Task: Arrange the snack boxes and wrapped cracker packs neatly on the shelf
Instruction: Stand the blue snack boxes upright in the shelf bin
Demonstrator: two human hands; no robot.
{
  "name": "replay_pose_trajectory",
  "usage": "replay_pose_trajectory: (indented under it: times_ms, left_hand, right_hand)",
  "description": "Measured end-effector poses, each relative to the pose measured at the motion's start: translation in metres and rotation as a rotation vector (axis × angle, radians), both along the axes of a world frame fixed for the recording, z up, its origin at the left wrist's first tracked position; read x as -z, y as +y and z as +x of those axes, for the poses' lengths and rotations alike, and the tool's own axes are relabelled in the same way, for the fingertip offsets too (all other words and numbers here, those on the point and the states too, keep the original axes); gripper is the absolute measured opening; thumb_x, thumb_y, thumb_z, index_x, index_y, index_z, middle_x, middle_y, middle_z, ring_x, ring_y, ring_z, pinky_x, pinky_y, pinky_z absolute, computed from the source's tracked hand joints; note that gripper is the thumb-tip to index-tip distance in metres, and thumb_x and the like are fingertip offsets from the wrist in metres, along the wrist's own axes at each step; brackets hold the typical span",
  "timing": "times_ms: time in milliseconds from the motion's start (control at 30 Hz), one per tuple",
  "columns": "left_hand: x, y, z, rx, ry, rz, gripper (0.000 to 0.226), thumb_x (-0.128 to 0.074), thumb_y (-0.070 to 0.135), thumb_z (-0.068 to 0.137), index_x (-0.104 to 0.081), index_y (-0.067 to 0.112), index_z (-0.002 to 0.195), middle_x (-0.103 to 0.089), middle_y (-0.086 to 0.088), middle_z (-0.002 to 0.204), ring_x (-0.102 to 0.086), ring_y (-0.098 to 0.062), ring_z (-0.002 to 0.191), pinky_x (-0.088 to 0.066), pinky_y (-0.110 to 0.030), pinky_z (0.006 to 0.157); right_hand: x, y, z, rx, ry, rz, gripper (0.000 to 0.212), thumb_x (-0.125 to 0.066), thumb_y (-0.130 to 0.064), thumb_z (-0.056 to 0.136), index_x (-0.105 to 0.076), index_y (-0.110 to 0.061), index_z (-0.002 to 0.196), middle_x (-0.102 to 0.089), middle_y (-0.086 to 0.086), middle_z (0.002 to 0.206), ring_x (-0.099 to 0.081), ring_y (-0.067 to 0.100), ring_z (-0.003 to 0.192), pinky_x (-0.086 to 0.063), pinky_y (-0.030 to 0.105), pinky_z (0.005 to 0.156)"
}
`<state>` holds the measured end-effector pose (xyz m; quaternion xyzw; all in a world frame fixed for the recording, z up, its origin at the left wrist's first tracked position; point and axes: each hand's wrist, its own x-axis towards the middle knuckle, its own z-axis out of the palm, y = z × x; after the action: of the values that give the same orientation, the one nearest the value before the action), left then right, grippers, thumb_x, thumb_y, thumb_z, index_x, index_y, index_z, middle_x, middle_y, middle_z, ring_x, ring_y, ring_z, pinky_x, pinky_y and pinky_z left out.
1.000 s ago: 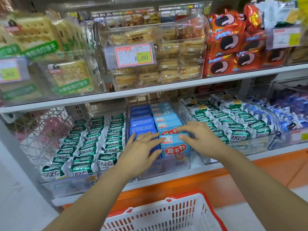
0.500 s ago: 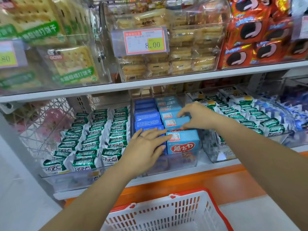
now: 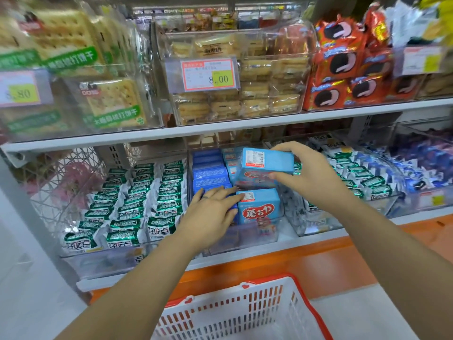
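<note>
A clear bin point(image 3: 245, 238) on the lower shelf holds a row of dark blue boxes point(image 3: 210, 176) on its left side and light blue snack boxes on its right. My right hand point(image 3: 311, 175) grips one light blue box point(image 3: 266, 161), lifted and tilted above the row. The front light blue box point(image 3: 258, 208) stands upright in the bin. My left hand point(image 3: 212, 212) lies flat with straight fingers on the front dark blue boxes, its fingertips touching the front light blue box.
Green-and-white wrapped cracker packs point(image 3: 130, 207) fill the bin to the left, and more point(image 3: 355, 173) fill the bin to the right. The upper shelf point(image 3: 245, 123) carries clear bins of crackers and red cookie packs. A red-rimmed white basket point(image 3: 235, 312) sits below my arms.
My right hand reached back along the light blue row, took hold of one box and lifted it out above the bin. My left hand stayed on the dark blue boxes.
</note>
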<state>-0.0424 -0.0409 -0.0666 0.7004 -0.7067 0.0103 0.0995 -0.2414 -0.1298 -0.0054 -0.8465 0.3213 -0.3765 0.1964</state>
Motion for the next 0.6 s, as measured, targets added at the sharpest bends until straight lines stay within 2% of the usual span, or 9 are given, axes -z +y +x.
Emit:
replay_pose_trajectory:
  times_ms: [67, 167, 233, 333, 400, 500, 600]
  left_hand:
    - [-0.002, 0.004, -0.003, -0.013, 0.009, -0.047, 0.046, -0.039, 0.037, 0.100, -0.032, 0.036, 0.145, -0.027, 0.015, 0.153, -0.022, -0.013, 0.142, -0.012, -0.044, 0.118]
    - [-0.007, 0.019, -0.007, -0.044, 0.140, -0.251, 0.047, -0.054, 0.033, 0.093, -0.045, 0.025, 0.139, -0.045, 0.006, 0.143, -0.040, -0.018, 0.133, -0.027, -0.043, 0.112]
    - [-0.016, 0.038, -0.013, -0.066, 0.351, -0.374, 0.051, -0.063, 0.028, 0.089, -0.047, 0.020, 0.136, -0.051, 0.003, 0.137, -0.046, -0.017, 0.127, -0.034, -0.035, 0.107]
    - [-0.031, 0.073, -0.020, 0.003, 0.588, -0.446, 0.064, -0.068, 0.026, 0.085, -0.034, 0.035, 0.138, -0.047, 0.012, 0.134, -0.043, -0.001, 0.124, -0.034, -0.015, 0.100]
    - [-0.040, 0.095, -0.023, 0.098, 0.599, -0.462, 0.068, -0.071, 0.027, 0.082, -0.029, 0.048, 0.132, -0.046, 0.022, 0.128, -0.041, 0.011, 0.119, -0.031, -0.005, 0.097]
    - [-0.041, 0.112, -0.021, 0.179, 0.481, -0.441, 0.055, -0.070, 0.031, 0.083, -0.038, 0.046, 0.124, -0.044, 0.033, 0.118, -0.039, 0.022, 0.110, -0.033, -0.002, 0.091]
    - [-0.030, 0.118, -0.015, 0.150, 0.547, -0.397, 0.040, -0.068, 0.027, 0.083, -0.048, 0.040, 0.115, -0.056, 0.021, 0.111, -0.050, 0.012, 0.103, -0.042, -0.009, 0.085]
  right_hand:
    - [0.001, 0.019, -0.008, -0.011, -0.073, -0.036, 0.038, -0.072, -0.014, 0.081, -0.052, -0.028, 0.109, -0.052, -0.018, 0.106, -0.042, -0.010, 0.096, -0.032, -0.002, 0.079]
    - [0.005, 0.040, -0.015, -0.029, -0.118, -0.142, 0.040, -0.074, -0.013, 0.079, -0.054, -0.027, 0.111, -0.053, -0.018, 0.105, -0.044, -0.010, 0.098, -0.034, 0.003, 0.083]
    - [0.006, 0.053, -0.017, -0.035, -0.133, -0.204, 0.038, -0.073, -0.015, 0.078, -0.057, -0.022, 0.113, -0.054, -0.013, 0.106, -0.045, -0.005, 0.099, -0.035, 0.006, 0.084]
    - [0.003, 0.071, -0.015, -0.071, -0.109, -0.266, 0.038, -0.068, -0.025, 0.077, -0.060, -0.018, 0.114, -0.056, -0.009, 0.107, -0.048, 0.003, 0.101, -0.037, 0.010, 0.085]
    - [0.004, 0.081, -0.012, -0.120, -0.062, -0.289, 0.038, -0.067, -0.026, 0.076, -0.062, -0.016, 0.113, -0.056, -0.010, 0.105, -0.049, 0.003, 0.099, -0.037, 0.010, 0.084]
    - [0.012, 0.095, -0.006, -0.199, 0.010, -0.305, 0.041, -0.070, -0.028, 0.074, -0.063, -0.016, 0.113, -0.055, -0.014, 0.102, -0.048, 0.000, 0.097, -0.036, 0.011, 0.084]
    - [0.022, 0.104, -0.002, -0.238, 0.012, -0.179, 0.047, -0.074, -0.032, 0.073, -0.061, -0.025, 0.117, -0.055, -0.018, 0.107, -0.051, 0.000, 0.103, -0.040, 0.015, 0.088]
